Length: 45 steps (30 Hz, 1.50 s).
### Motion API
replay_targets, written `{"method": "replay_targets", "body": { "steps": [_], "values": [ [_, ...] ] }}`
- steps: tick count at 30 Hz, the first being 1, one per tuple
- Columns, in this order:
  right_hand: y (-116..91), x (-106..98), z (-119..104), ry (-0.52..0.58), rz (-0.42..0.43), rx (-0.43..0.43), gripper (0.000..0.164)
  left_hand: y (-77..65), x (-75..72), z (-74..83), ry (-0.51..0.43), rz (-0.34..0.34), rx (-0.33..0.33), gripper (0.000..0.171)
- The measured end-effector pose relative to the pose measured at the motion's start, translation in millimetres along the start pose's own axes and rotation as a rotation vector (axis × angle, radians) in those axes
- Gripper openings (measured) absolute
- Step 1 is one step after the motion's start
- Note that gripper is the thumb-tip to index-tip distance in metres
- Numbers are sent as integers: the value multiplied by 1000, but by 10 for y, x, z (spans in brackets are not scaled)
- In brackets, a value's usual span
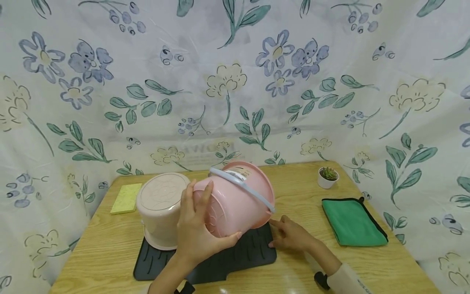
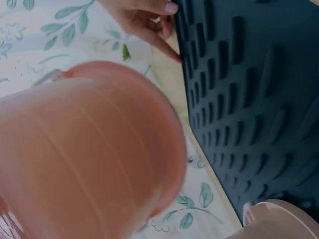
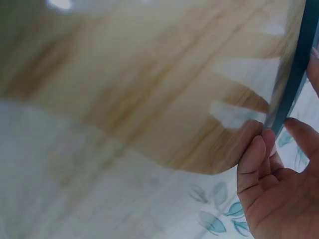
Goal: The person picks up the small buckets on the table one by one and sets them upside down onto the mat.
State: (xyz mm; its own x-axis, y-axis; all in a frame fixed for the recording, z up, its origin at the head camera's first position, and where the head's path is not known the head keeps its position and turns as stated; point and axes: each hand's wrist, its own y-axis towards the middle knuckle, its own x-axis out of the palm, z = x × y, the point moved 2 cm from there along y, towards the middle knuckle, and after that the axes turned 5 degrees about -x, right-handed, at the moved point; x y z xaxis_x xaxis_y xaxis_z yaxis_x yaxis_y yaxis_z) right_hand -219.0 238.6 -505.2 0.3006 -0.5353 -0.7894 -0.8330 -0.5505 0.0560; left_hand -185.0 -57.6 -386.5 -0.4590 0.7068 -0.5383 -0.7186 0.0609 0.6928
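My left hand grips a pink plastic bucket round its base, thumb below and fingers above. The bucket is tilted on its side with its mouth toward the right, and a pale blue handle lies across it. Over the right end of a dark ridged mat, the bucket hides part of it. My right hand touches the mat's right edge with index finger and thumb spread apart; its other fingers are curled. On the mat's left part a cream bucket stands upside down.
A yellow pad lies left of the cream bucket. On the right of the wooden table are a small potted succulent and a green zip pouch. A floral curtain stands close behind the table.
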Motion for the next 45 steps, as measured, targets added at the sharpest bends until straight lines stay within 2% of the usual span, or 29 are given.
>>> {"method": "replay_targets", "body": {
  "steps": [4,8,17,26,34,45],
  "values": [
    [-7,8,5,-30,-1,5,78,17,34,55,128,0,8,123],
    [-10,3,5,-40,9,1,78,52,92,78,212,-42,-8,122],
    [-28,0,-5,3,5,-23,78,118,248,66,294,-202,-82,121],
    [-36,3,-6,-27,12,-37,77,307,465,70,396,-294,-119,116],
    [-33,14,6,-30,1,-39,78,500,587,97,367,-414,-210,117],
    [-42,2,-23,-29,8,-59,76,762,832,114,432,-575,-307,119]
  ]
}}
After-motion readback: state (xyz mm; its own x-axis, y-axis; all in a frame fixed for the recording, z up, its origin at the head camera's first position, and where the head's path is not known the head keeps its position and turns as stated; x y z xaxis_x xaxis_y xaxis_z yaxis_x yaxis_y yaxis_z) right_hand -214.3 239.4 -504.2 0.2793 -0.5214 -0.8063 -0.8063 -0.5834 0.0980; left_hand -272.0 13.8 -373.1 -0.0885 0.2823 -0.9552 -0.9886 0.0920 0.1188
